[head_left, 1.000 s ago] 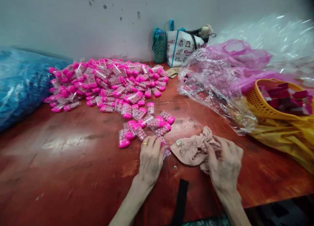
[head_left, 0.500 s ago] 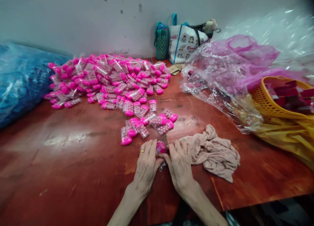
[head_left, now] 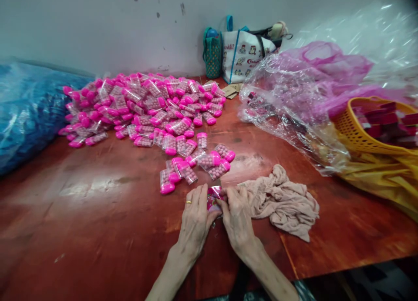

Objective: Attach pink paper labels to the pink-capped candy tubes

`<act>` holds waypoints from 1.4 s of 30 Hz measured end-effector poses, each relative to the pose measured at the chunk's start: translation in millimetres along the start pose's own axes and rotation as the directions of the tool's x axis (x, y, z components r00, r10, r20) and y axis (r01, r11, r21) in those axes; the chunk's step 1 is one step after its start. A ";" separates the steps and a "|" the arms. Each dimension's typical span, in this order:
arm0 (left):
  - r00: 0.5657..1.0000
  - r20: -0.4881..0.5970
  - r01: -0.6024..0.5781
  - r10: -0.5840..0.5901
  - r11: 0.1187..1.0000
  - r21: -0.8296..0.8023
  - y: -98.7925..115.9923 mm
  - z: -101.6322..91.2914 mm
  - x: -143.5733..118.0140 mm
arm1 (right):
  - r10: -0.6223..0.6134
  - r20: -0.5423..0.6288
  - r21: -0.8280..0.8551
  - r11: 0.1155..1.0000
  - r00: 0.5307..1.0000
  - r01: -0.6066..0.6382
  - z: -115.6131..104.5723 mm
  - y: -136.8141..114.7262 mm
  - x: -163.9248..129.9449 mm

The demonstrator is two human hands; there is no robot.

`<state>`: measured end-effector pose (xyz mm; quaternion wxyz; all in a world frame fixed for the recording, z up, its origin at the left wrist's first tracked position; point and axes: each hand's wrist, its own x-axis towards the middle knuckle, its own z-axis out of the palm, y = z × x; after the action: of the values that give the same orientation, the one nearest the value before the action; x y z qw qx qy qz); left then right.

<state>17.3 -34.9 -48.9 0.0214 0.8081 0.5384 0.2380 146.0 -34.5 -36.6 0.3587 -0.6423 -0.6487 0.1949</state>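
Between hands: pink packet [head_left: 214, 199] — crumpled cloth [head_left: 281, 201] right, packet pile [head_left: 146, 109] beyond.

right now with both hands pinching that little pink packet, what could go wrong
The left hand and right hand press one small pink packet flat on the red table; it might slip or burst. The loose filled packets lie just beyond the fingers, so a nudge could scatter them. The beige cloth touches the right hand and may snag.
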 end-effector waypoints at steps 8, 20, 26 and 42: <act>1.000 0.011 0.025 -0.025 1.000 -0.015 0.1 0.5 2.4 | 0.050 -0.068 0.062 0.997 0.996 -0.046 -2.4 -0.1 2.2; 0.989 -0.028 0.140 -0.148 0.971 -0.195 -2.9 -11.3 8.3 | 0.097 -0.107 0.189 0.979 0.990 -0.075 -5.9 6.9 6.9; 0.994 -0.007 0.108 -0.111 0.979 -0.172 -5.6 -8.5 9.4 | 0.083 -0.093 0.236 0.970 0.992 -0.059 -11.3 7.9 9.8; 0.831 0.344 0.429 -0.438 0.108 -0.897 17.0 -34.2 33.0 | -0.009 0.222 0.502 0.858 0.975 -0.106 -36.5 -16.3 7.4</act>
<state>28.1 -20.6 -1.7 0.5688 0.4312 0.4929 0.4976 161.3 -36.5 0.9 0.4381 -0.5153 -0.5924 0.4377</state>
